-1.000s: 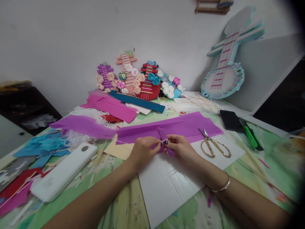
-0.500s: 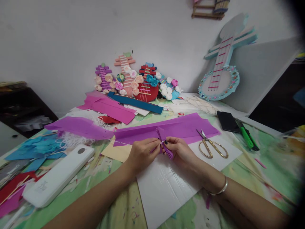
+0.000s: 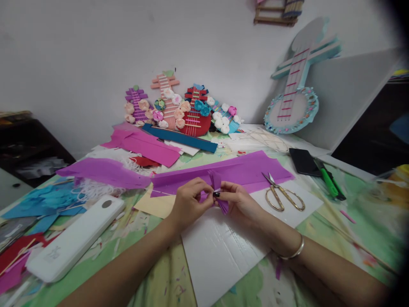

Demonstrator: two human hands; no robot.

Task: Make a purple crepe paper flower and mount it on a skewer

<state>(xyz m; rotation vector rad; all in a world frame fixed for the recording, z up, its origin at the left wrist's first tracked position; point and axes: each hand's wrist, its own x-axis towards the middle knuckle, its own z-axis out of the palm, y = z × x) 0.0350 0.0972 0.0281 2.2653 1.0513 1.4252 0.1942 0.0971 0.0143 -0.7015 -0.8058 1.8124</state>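
A small bundle of pleated purple paper (image 3: 215,179) is upright between my hands, cinched at its middle by a thin white string (image 3: 217,190). My right hand (image 3: 238,198) is closed on the bundle, its thumb pressed close to the tied middle. On the other side, my left hand (image 3: 191,198) pinches at the string, thumb and forefinger together; the fingertips hide most of it. Below them lies a shiny white board (image 3: 220,251). Behind the hands stretches a long sheet of purple paper (image 3: 246,168). Gold-handled scissors (image 3: 284,196) rest on the board to the right.
A white power bank (image 3: 76,236) and blue paper scraps (image 3: 41,200) lie at left. Pink paper (image 3: 143,147) and a teal strip (image 3: 182,138) are farther back. A green cutter (image 3: 329,181) lies beside a black phone-like slab (image 3: 304,162). Decorated paper instruments (image 3: 194,119) lean against the wall.
My left fingers have lifted and bent into a tighter pinch near the tie. The right thumb has shifted across the bundle's middle, and the bundle has turned slightly more upright.
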